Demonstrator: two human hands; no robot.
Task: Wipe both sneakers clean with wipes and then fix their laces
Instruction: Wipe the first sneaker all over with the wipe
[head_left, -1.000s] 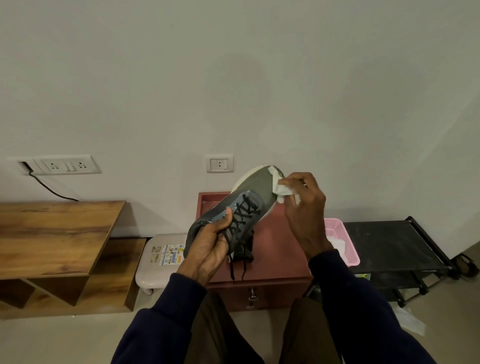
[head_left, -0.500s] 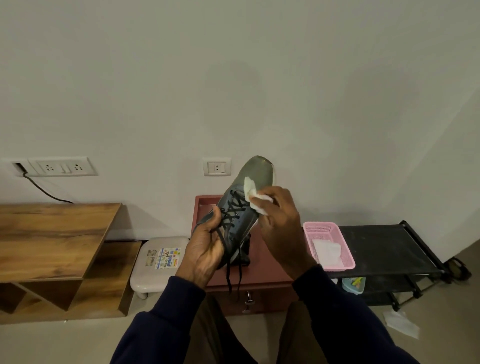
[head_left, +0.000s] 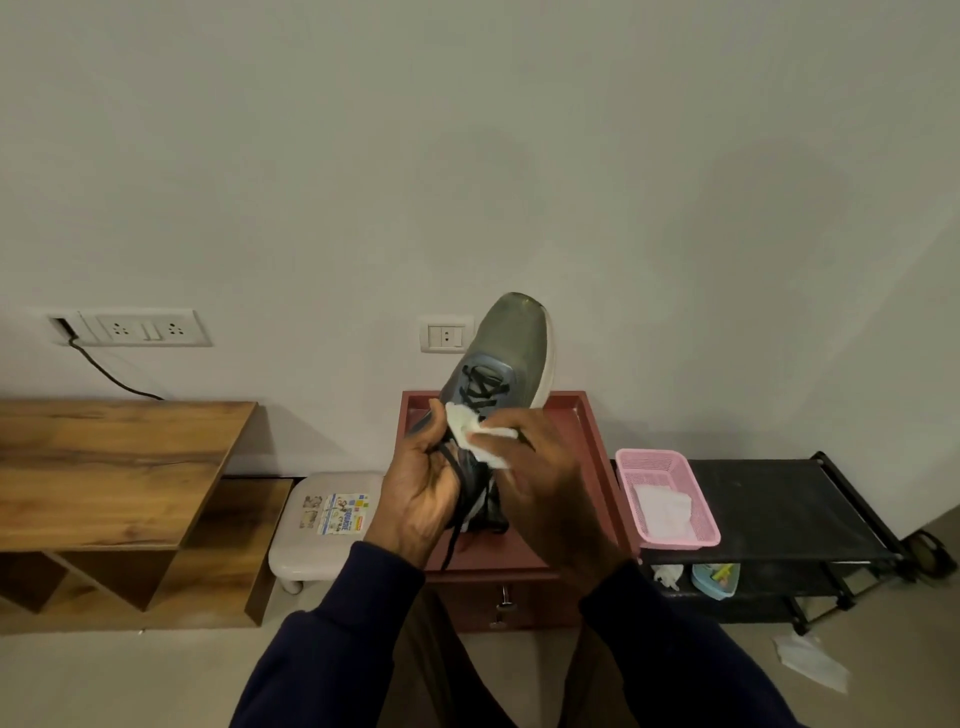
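Pale wall (head_left: 467, 156) behind, wipe (head_left: 480, 439) lower on sneaker (head_left: 511, 338).

a wooden desk (head_left: 104, 467), red cabinet (head_left: 583, 441) and black rack (head_left: 779, 499) are standing along a pale wall (head_left: 467, 156) on beige floor (head_left: 104, 675).

Above the fingers (head_left: 540, 436), the sneaker (head_left: 511, 343) shows matt grey cloth with a smooth white sole edge and woven black laces (head_left: 480, 387). The wipe (head_left: 480, 439) the fingers pinch looks soft and crumpled. Right of them is a pink plastic-mesh basket (head_left: 652, 456) — left, a grainy wood desk (head_left: 104, 467).
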